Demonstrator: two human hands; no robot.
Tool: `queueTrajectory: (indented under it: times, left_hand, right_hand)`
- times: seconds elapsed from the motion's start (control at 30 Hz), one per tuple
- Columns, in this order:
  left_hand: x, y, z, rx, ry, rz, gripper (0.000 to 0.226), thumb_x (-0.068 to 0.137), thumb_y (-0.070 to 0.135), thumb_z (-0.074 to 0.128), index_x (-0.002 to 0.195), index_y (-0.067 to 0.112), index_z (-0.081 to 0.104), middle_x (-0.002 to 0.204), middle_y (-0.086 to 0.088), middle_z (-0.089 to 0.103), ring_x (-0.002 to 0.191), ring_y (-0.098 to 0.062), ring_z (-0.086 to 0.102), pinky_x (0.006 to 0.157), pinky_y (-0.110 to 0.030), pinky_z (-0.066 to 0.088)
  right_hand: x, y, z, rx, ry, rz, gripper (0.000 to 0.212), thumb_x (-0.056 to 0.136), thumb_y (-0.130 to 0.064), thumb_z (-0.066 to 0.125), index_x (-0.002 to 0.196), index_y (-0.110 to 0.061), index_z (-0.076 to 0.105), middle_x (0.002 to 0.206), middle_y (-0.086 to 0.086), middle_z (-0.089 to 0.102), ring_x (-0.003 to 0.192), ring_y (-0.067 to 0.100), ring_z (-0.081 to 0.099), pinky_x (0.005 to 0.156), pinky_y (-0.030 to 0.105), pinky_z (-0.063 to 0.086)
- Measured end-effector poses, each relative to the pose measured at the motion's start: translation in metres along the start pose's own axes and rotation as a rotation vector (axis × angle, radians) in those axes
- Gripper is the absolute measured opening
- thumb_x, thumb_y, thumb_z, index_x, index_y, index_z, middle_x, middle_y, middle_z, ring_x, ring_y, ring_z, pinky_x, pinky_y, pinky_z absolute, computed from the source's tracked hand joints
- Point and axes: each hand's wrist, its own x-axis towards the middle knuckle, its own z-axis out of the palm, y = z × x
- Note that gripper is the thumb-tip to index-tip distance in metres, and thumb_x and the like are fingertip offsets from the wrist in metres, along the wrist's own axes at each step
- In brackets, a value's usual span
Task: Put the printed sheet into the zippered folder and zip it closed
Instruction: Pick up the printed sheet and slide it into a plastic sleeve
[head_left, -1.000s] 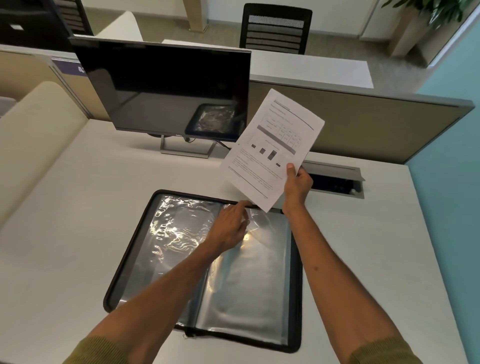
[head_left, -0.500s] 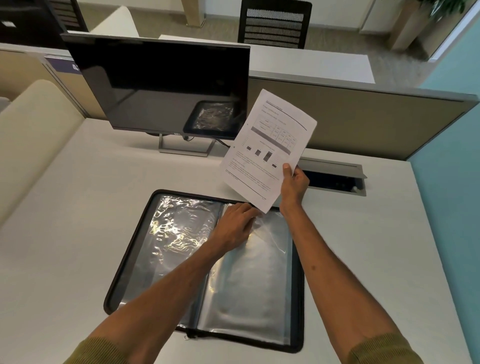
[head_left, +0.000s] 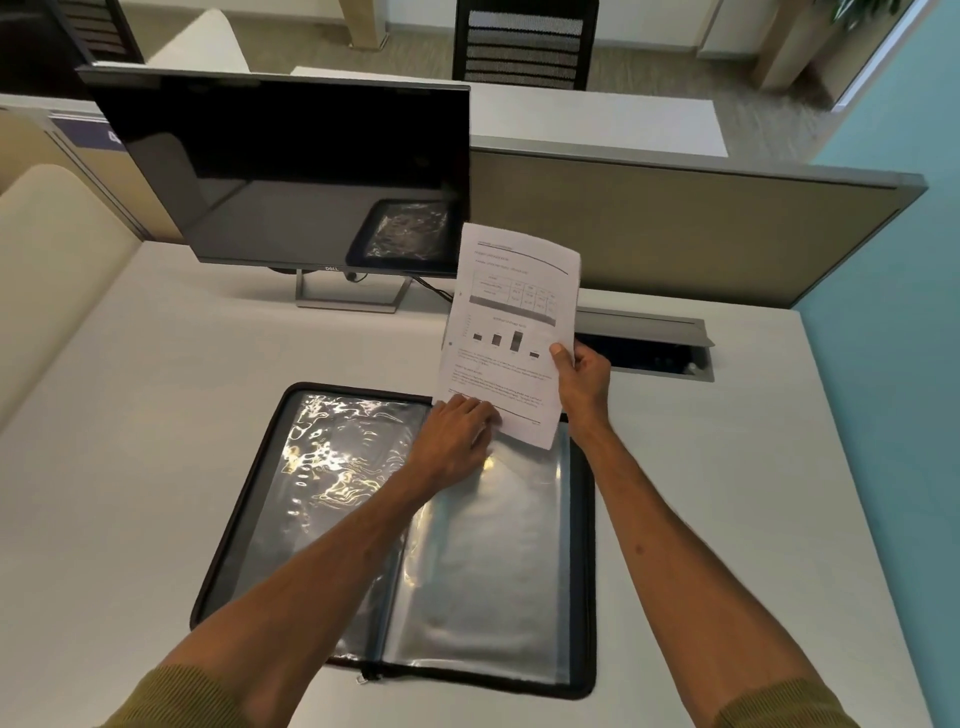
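The zippered folder (head_left: 249, 499) lies open flat on the desk, black-edged, with shiny clear plastic sleeves on both halves. A metal zipper pull (head_left: 368, 675) shows at its near edge. My right hand (head_left: 582, 376) grips the right edge of the printed sheet (head_left: 511, 322), which carries a table, a bar chart and text. The sheet stands nearly upright over the far edge of the right half. My left hand (head_left: 457, 439) rests at the top of the right sleeve, fingers touching the sheet's lower edge. Whether it pinches the sleeve is hidden.
A dark monitor (head_left: 291, 176) on a metal stand sits behind the folder to the left. An open cable tray (head_left: 649, 351) is set into the desk at the back right. A beige partition (head_left: 701, 234) runs along the far edge.
The sheet has swung more upright and dropped toward the folder, its lower edge now meeting my left hand at the top of the right sleeve. My left hand stayed near the same spot.
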Motion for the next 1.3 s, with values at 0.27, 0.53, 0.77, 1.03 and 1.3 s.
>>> queueTrajectory:
  times: [0.27, 0.53, 0.77, 1.03, 1.3]
  left_hand:
    - [0.015, -0.037, -0.014, 0.197, -0.136, 0.006, 0.022, 0.11, 0.027, 0.051, 0.129, 0.02, 0.062, 0.142, 0.001, 0.063, 0.134, -0.022, 0.053, 0.117, -0.041, 0.043]
    - [0.021, -0.044, -0.017, 0.179, -0.106, 0.032, 0.023, 0.112, 0.025, 0.049, 0.133, 0.023, 0.059, 0.134, -0.002, 0.065, 0.119, -0.025, 0.063, 0.109, -0.04, 0.048]
    - [0.021, -0.061, -0.017, 0.253, -0.102, -0.048, 0.023, 0.11, 0.03, 0.052, 0.13, 0.021, 0.06, 0.139, -0.002, 0.056, 0.127, -0.023, 0.055, 0.112, -0.041, 0.046]
    - [0.022, -0.065, -0.017, 0.216, -0.096, -0.079, 0.025, 0.111, 0.03, 0.055, 0.133, 0.02, 0.06, 0.145, -0.003, 0.054, 0.131, -0.023, 0.056, 0.114, -0.041, 0.048]
    - [0.023, -0.057, -0.011, 0.219, -0.082, -0.084, 0.023, 0.11, 0.028, 0.055, 0.131, 0.019, 0.06, 0.145, -0.003, 0.054, 0.13, -0.024, 0.057, 0.112, -0.04, 0.05]
  right_hand:
    - [0.003, 0.007, -0.013, -0.022, -0.055, 0.031, 0.031, 0.107, -0.02, 0.064, 0.131, -0.002, 0.069, 0.125, 0.014, 0.076, 0.109, 0.031, 0.076, 0.095, 0.05, 0.065]
    - [0.015, 0.002, -0.009, -0.042, -0.063, 0.045, 0.029, 0.106, -0.017, 0.065, 0.128, 0.001, 0.07, 0.124, 0.017, 0.076, 0.11, 0.034, 0.076, 0.097, 0.053, 0.064]
    - [0.024, 0.002, -0.01, -0.072, -0.094, 0.057, 0.03, 0.105, -0.017, 0.066, 0.128, 0.002, 0.071, 0.124, 0.018, 0.076, 0.111, 0.035, 0.076, 0.098, 0.054, 0.063]
    - [0.018, 0.012, -0.008, -0.109, -0.146, 0.089, 0.03, 0.105, -0.019, 0.067, 0.128, -0.001, 0.071, 0.126, 0.017, 0.076, 0.111, 0.036, 0.076, 0.098, 0.057, 0.062]
    - [0.015, 0.023, -0.015, -0.25, -0.265, 0.124, 0.029, 0.102, -0.019, 0.07, 0.125, -0.001, 0.074, 0.128, 0.015, 0.076, 0.112, 0.034, 0.077, 0.1, 0.056, 0.062]
